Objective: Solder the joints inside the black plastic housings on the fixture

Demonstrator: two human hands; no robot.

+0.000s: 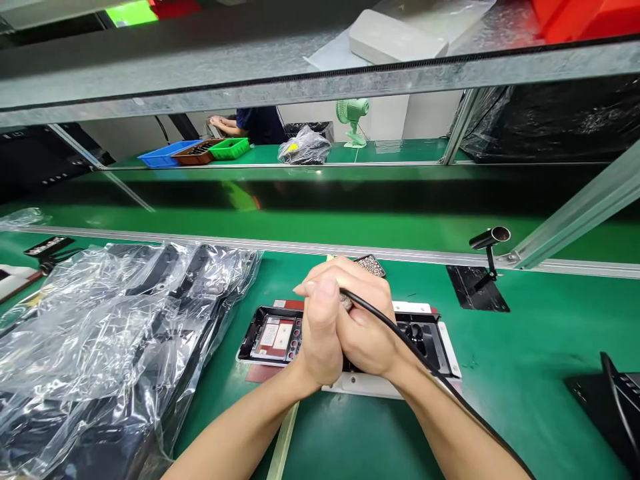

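Note:
My left hand [321, 327] and my right hand [369, 327] are closed together, one against the other, around a corded electric screwdriver [345, 301]. Its body is almost wholly hidden by my fingers; a black cable [395, 327] leaves its top and runs down over my right forearm. Directly beneath the hands lies a black device housing [245, 347] with a labelled window and a row of round holes. It rests on a white and red fixture [370, 385]. My hands cover the middle of the housing, and the tool's tip is out of sight.
Plastic-wrapped dark parts [115, 333] fill the left of the green bench. Behind my hands sits a small tray of screws [370, 265]. A black tube holder [490, 238] stands at right, near a black stand [607, 400]. A metal shelf [280, 91] crosses overhead. A person's arm [225, 125] shows beyond.

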